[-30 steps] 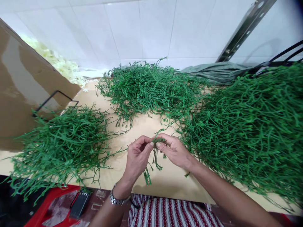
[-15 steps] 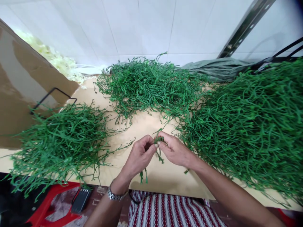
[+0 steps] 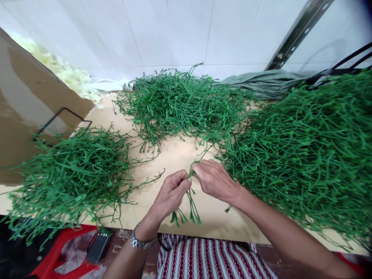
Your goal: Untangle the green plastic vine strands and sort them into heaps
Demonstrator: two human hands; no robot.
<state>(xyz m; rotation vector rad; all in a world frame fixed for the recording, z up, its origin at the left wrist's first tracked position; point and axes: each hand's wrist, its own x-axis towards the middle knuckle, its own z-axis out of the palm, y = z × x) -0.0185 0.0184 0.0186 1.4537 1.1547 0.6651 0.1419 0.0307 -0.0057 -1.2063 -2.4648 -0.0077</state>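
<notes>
Both hands met over the tan tabletop (image 3: 174, 155). Left hand (image 3: 171, 193) and right hand (image 3: 215, 180) each pinched the green sprig (image 3: 190, 201) at its top, fingertips nearly touching; its branches dangled below them toward the table's near edge. Green piles lay on the table: left pile (image 3: 72, 174), far pile (image 3: 183, 104), right pile (image 3: 305, 147) just beside my right hand.

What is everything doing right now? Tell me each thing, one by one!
Left hand: pinching the green sprig.
Right hand: pinching the same sprig.
Sprig: held above the table, stems dangling.
Left pile: heaped on the table.
Middle pile: heaped, loose.
Right pile: heaped, biggest.
Table: bare between the piles.
</notes>
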